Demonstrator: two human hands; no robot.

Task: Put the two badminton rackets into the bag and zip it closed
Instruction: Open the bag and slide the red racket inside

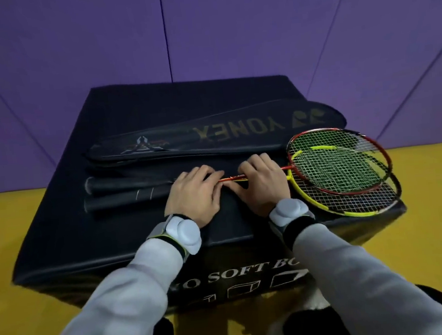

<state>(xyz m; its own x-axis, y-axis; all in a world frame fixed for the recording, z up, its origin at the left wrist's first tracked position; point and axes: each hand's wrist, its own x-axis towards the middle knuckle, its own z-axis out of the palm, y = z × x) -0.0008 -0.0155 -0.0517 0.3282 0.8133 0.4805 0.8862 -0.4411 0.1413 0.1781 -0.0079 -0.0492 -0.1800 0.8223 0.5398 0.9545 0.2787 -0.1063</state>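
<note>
Left hand (192, 193) and right hand (265, 187), fingers curled side by side over the thin shafts of the two stacked rackets (337, 167), heads just right of the fingers, soft bag (238, 132) beyond the fingertips; light, stiff frames, probably best lifted by shafts or grips

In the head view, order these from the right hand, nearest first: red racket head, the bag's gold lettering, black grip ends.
1. Red racket head, just right of the right hand.
2. Gold lettering, behind it on the bag.
3. Black grip ends, far left.
</note>
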